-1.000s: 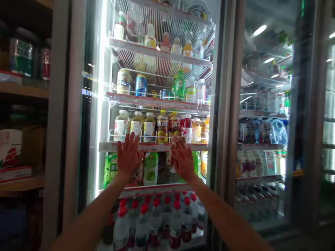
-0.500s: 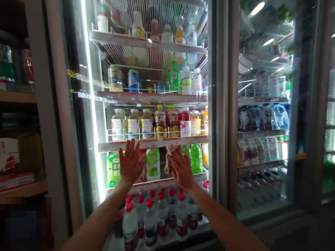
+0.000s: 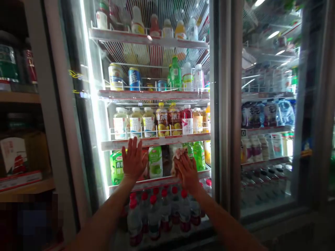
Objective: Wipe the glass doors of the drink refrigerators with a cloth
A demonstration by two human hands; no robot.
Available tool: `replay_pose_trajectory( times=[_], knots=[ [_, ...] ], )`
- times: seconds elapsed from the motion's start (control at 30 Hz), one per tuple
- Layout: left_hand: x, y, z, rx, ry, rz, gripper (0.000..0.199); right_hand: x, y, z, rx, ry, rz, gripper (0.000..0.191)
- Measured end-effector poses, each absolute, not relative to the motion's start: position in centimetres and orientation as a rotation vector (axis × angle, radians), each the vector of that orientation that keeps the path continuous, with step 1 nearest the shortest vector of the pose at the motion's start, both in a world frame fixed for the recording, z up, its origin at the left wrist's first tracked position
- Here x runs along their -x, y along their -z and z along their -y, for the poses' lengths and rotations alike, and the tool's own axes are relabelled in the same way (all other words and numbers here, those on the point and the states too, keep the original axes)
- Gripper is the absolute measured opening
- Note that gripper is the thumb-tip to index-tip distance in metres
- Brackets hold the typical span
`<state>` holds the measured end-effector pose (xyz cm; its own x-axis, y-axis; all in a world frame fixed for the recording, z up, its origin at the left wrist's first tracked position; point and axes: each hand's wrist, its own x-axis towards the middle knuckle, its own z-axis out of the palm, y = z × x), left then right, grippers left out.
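Note:
Before me stands a lit glass-fronted drinks cooler. My left hand (image 3: pixel 134 161) lies flat with its fingers spread against the glass, in front of the green pack (image 3: pixel 117 167) and the green-labelled bottle (image 3: pixel 155 162). It holds nothing. To the right, my right hand (image 3: pixel 187 170) presses a crumpled, pale brown and pinkish cloth (image 3: pixel 177 160) to the glass. Green bottles (image 3: pixel 199 156) show just beyond that hand. Some of the drinks on this shelf are hidden behind my hands.
Red-capped bottles (image 3: pixel 153 216) fill the bottom of the cooler. Tea bottles (image 3: pixel 149 122) line the shelf above my hands. A metal door frame (image 3: pixel 230 115) separates this door from another cooler (image 3: pixel 269 146) on the right. Wooden shelving (image 3: pixel 21 97) with jars stands at the left.
My right hand and the cloth have shifted slightly right across the glass. My left hand stays flat in nearly the same place. The view has moved a little.

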<state>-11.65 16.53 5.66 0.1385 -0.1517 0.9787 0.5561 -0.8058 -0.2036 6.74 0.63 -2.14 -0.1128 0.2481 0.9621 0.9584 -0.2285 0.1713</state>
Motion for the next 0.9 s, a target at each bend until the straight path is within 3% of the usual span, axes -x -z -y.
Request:
replay_pose_trajectory(
  times=[0.2,0.47,0.7,0.9],
  knots=[
    [11.2,-5.0,-16.2,1.911,1.717,0.429,0.066,-11.7,0.9,1.5,1.498,1.338,0.793,0.053],
    [10.8,-2.0,-15.5,1.936,1.644,0.439,0.069,-6.8,3.1,-1.0,1.526,1.347,1.264,0.054],
    [10.7,-1.8,-15.6,2.007,1.674,0.439,0.065,-11.1,4.8,1.9,1.558,1.330,0.871,0.054],
    [10.9,-1.4,-15.8,2.014,1.645,0.446,0.066,-6.2,6.5,-0.4,1.549,1.319,1.353,0.053]
  ],
)
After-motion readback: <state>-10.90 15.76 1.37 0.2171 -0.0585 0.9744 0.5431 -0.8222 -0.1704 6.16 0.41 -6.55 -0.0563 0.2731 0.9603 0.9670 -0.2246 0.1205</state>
